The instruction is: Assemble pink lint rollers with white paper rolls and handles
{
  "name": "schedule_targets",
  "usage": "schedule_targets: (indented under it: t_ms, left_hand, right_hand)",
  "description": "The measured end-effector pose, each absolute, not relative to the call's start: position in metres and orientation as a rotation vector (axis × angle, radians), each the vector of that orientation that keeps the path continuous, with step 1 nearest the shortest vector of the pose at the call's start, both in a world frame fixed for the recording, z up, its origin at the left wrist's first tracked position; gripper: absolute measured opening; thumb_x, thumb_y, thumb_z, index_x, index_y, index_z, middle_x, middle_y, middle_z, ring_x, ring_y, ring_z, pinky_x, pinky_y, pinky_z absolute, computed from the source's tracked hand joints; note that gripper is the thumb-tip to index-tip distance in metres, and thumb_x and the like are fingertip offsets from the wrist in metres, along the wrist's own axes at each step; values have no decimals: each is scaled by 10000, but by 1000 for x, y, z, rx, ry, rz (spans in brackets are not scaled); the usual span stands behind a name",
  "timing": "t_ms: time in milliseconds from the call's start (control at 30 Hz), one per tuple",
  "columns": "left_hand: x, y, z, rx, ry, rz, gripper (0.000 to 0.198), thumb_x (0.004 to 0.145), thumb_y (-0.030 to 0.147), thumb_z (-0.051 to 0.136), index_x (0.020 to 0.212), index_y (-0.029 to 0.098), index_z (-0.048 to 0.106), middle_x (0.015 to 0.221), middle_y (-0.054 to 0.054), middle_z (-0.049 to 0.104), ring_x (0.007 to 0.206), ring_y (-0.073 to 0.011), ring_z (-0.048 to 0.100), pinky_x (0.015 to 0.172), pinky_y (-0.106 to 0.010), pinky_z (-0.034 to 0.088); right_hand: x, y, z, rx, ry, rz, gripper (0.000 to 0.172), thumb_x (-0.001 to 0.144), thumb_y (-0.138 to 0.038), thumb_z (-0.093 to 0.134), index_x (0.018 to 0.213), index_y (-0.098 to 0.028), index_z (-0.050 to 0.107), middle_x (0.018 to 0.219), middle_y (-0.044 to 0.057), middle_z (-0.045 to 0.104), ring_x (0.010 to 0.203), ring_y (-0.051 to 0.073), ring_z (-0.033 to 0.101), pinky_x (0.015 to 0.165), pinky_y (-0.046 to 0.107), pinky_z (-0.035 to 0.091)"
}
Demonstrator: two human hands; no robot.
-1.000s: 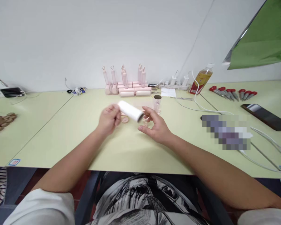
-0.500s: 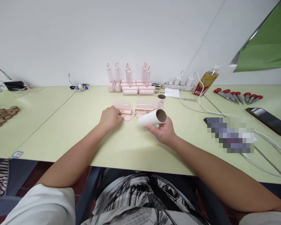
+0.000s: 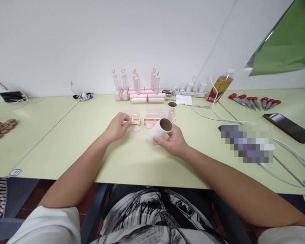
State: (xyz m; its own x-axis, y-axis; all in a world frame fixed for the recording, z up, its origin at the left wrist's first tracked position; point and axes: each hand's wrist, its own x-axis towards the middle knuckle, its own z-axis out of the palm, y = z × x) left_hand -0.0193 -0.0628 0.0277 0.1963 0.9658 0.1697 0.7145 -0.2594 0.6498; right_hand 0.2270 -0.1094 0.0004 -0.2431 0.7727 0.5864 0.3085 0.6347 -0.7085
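My right hand (image 3: 176, 140) is wrapped round a white roll (image 3: 155, 131) with a brown cardboard core, tilted so that its open end faces up. My left hand (image 3: 119, 126) is closed in a pinch on a small pink piece (image 3: 131, 120), its shape mostly hidden by the fingers. Just beyond lie two pink cases with clear lids; the right case (image 3: 155, 119) is open, while the left case (image 3: 136, 121) is partly covered by my hand. Two flat pink discs lie in front of them, one a round disc (image 3: 136, 128). A second roll (image 3: 171, 112) stands upright behind.
Assembled pink rollers (image 3: 138, 98) with upright clear handles stand by the wall. On the right are a drink bottle (image 3: 220, 88), a power strip (image 3: 189, 93), red-handled screwdrivers (image 3: 254, 101), a phone (image 3: 289, 128) and loose white cables. Brown pieces (image 3: 1, 130) lie at the far left.
My left hand has lifted slightly off the table, its fingers now pinching a small pink piece. The roll in my right hand has tipped more upright. The whole view has shifted slightly.
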Motion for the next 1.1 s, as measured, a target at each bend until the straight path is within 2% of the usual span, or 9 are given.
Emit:
schedule_targets:
  t_ms: [67,133,233,300,367,500,700,867,1100]
  left_hand:
    - [-19,-67,30,1876,1284,924,285,909,457,548,817,192,498,1189,-107,624,978,-240,653,676,-333,527]
    - [-15,-70,30,1761,1033,997,336,907,497,575,822,193,459,1138,-104,658,1047,-241,654,756,-339,533]
    - [-8,-74,28,1658,807,1017,352,898,516,601,1017,206,487,1090,-78,674,925,-197,698,791,-344,529]
    - [-4,-76,27,1657,738,993,427,911,518,583,1213,238,471,1092,-65,669,831,-163,697,765,-332,528]
    - [-1,-78,26,1706,703,971,458,931,523,545,1285,235,494,1081,-72,670,811,-150,677,752,-318,524]
    - [2,-80,25,1743,693,979,424,930,540,535,1159,189,600,1027,-79,692,791,-137,641,727,-291,520]
    - [6,-79,23,1650,725,1020,386,820,514,704,923,156,601,898,-71,723,788,-157,666,751,-308,534]
    - [5,-80,22,1596,711,987,382,785,488,748,830,155,567,911,-88,743,858,-184,688,801,-352,541]
    - [5,-82,23,1578,606,942,370,773,394,782,712,156,506,1044,-124,735,973,-221,686,854,-395,538]
  right_hand:
    - [227,-110,1,-893,-1880,725,346,770,-500,701,854,-169,644,830,53,633,731,183,570,657,312,465]
    - [226,-111,-1,-900,-1934,948,385,749,-532,705,783,-160,613,708,17,562,633,141,495,571,268,404]
    - [223,-112,-5,-855,-1956,1233,415,724,-536,735,789,-159,574,665,-26,459,588,101,395,523,231,317]
    - [222,-113,-9,-814,-1947,1362,415,729,-516,747,837,-160,563,691,-34,438,605,96,378,533,226,301]
    - [220,-113,-12,-784,-1933,1458,410,745,-498,745,878,-161,554,719,-33,441,628,99,387,552,227,308]
    - [219,-111,-16,-764,-1891,1548,405,753,-480,745,895,-160,541,743,-28,457,656,107,411,581,231,336]
    - [218,-111,-16,-769,-1841,1573,409,740,-467,759,923,-161,558,744,-29,466,658,109,422,585,233,353]
    - [218,-110,-18,-779,-1827,1552,441,730,-488,762,955,-159,572,741,-31,478,649,108,428,582,236,357]
    - [219,-109,-19,-812,-1864,1494,400,740,-472,760,907,-165,566,732,-37,455,643,103,411,563,231,335]
